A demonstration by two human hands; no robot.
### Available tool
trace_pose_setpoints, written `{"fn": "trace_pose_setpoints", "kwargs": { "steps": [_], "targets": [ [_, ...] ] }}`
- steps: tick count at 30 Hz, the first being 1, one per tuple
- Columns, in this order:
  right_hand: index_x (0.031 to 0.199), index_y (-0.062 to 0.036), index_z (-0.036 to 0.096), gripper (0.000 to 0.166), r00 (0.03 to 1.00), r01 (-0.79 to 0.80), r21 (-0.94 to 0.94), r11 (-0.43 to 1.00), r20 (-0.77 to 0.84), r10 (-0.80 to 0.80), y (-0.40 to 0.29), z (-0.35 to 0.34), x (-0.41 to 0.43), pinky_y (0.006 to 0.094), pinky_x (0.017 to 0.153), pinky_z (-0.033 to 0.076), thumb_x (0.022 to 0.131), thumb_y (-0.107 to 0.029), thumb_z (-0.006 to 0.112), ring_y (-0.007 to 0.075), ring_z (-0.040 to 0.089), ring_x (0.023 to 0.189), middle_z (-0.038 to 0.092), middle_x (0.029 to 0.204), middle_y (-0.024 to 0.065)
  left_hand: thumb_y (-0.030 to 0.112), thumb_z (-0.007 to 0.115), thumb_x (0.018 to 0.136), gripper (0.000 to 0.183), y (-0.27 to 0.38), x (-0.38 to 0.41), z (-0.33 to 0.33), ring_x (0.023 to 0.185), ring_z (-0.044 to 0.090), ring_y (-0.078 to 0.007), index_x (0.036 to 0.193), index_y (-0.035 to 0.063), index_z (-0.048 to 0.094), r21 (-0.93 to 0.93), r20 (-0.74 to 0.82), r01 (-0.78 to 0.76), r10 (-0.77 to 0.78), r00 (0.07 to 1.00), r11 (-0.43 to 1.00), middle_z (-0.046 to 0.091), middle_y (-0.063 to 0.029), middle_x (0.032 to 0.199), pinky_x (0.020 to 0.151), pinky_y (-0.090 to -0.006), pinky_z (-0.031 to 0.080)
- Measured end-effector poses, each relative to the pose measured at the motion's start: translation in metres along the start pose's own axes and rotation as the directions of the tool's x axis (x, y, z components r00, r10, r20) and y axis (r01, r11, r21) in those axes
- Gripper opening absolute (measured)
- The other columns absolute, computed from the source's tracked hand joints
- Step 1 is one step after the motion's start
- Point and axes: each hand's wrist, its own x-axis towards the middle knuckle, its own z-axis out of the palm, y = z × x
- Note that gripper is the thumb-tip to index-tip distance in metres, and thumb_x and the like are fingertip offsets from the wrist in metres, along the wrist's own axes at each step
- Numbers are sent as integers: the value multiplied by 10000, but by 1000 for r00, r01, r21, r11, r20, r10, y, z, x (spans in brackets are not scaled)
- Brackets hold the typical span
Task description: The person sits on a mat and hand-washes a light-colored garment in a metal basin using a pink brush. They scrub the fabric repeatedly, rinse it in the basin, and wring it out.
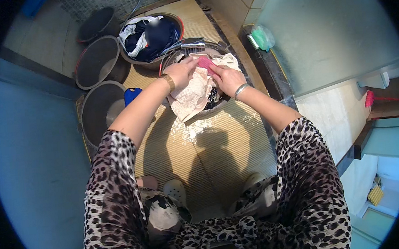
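Observation:
A wet cream cloth [191,94] is draped over a dark round basin [216,111], one corner hanging over the near rim. My right hand [229,79] grips a pink brush or scrubber [205,64] against the cloth; its underside is hidden. From the other side, my left hand [181,72] holds the cloth, fingertips close to the pink tool, thumb out of sight. A brush with dark bristles [193,47] lies by the basin's far edge. Dark, wet material [213,97] shows beneath the cloth.
Behind stands a second basin [182,23] heaped with navy and white clothes [158,37]. Several dark buckets [99,62] line the left side, with a blue item [132,94] beside the nearest. Suds wet the ribbed floor [193,128]. A raised ledge [268,67] and frosted glass [328,32] bound the right.

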Motion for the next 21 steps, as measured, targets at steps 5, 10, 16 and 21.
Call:
{"fn": "trace_pose_setpoints", "kwargs": {
  "steps": [5,10,16,21],
  "targets": [
    [1233,-167,648,350,999,-25,-11,1000,43,25,10,-7,-10,480,791,541,931,-316,553,368,673,914,690,1050,170,165,616,855,277,6,11,13,873,654,-339,1123,167,685,151,-134,-53,73,988,987,647,-121,990,762,-460,523],
    [1264,-175,644,370,997,-40,95,995,-55,46,7,-41,-5,479,816,534,931,-316,567,381,667,908,694,1009,197,157,633,797,81,26,12,-37,751,639,-335,825,89,668,148,-478,-207,253,841,967,609,-109,819,633,-439,510],
    [1248,-193,658,343,986,-11,134,991,-161,33,2,-88,5,452,810,522,915,-267,614,365,653,897,677,980,177,81,682,745,100,71,-14,-111,751,630,-314,814,64,612,84,-701,-284,259,665,955,585,-107,823,640,-423,512],
    [1257,-171,648,357,987,27,120,992,-158,-8,5,-74,8,465,814,524,912,-254,610,369,655,891,675,994,177,58,722,720,168,42,-54,-53,739,644,-305,828,79,595,86,-561,-199,213,800,976,582,-96,841,628,-385,522]
  ]
}}
